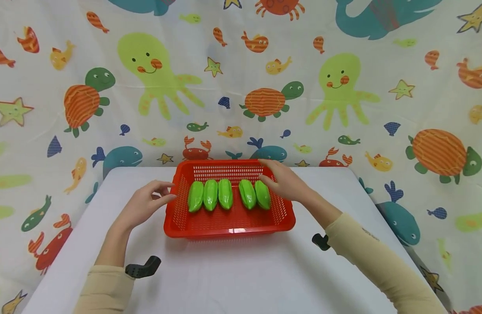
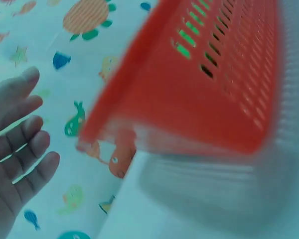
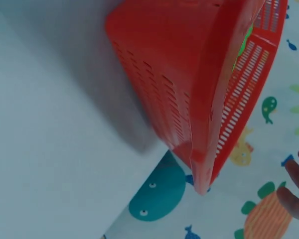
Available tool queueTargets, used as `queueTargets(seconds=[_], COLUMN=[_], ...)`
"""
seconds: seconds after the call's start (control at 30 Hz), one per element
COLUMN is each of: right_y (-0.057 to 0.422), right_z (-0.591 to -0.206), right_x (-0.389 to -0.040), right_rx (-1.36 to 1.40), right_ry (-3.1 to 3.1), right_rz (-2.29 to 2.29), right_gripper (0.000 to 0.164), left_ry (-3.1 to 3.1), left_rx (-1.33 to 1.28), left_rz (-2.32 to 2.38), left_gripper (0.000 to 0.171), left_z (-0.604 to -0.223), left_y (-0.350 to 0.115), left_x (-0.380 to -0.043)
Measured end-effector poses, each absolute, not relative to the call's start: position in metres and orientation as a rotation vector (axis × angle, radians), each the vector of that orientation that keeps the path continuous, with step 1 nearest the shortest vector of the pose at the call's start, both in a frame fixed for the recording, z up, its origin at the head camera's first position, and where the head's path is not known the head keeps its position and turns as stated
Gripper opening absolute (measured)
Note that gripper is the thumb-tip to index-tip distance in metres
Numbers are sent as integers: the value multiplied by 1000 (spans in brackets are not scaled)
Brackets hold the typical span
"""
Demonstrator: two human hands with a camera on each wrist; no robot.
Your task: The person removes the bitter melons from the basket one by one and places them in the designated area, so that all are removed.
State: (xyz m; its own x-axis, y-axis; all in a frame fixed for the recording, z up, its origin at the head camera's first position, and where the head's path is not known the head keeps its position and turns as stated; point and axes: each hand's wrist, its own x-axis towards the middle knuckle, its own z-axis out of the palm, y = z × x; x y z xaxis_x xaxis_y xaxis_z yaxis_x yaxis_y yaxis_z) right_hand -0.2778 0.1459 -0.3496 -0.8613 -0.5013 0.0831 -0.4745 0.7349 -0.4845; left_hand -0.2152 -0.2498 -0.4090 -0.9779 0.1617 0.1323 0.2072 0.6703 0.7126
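A red plastic basket [image 1: 230, 230] with slotted walls sits on the white table, holding several glossy green starfruit [image 1: 210, 195]. They lie side by side as a group on the left and a pair on the right. Just off the basket's left rim is my left hand [image 1: 143, 204], its fingers loosely bent and nothing in them. In the left wrist view, bare space separates that hand [image 2: 15, 154] from the basket wall [image 2: 189, 99]. My right hand [image 1: 285, 179] hovers over the basket's right end, fingers apart and close above the rightmost starfruit [image 1: 262, 194]. Only its fingertips show in the right wrist view.
The white table [image 1: 233, 274] extends in front of the basket and to both sides. Behind it hangs a curtain [image 1: 233, 87] printed with sea animals. A black strap piece [image 1: 143, 267] projects from the left wrist, another [image 1: 321, 241] from the right.
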Motion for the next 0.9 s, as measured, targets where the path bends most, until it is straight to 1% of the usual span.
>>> queueTargets(seconds=[0.07, 0.2, 0.37, 0.6, 0.9], right_y=[146, 146, 147, 147, 145], right_z=[-350, -351, -352, -356, -362], right_x=[-274, -269, -266, -266, -263], right_rx=[-821, -835, -838, -881, -876], right_ry=[2875, 2874, 2862, 2832, 2769], right_rz=[-785, -798, -815, -862, -955], right_gripper=[61, 61, 61, 59, 59], left_ry=[-2816, -2807, -2763, -2689, -2653], left_rx=[-284, -254, -243, -232, -189], left_rz=[-1210, -1262, -1401, -1565, -1624], left_gripper=[47, 50, 52, 51, 53], left_z=[-417, -436, -454, -468, -480], left_y=[-256, -266, -266, -257, -251], left_x=[-211, -202, -195, -193, -193])
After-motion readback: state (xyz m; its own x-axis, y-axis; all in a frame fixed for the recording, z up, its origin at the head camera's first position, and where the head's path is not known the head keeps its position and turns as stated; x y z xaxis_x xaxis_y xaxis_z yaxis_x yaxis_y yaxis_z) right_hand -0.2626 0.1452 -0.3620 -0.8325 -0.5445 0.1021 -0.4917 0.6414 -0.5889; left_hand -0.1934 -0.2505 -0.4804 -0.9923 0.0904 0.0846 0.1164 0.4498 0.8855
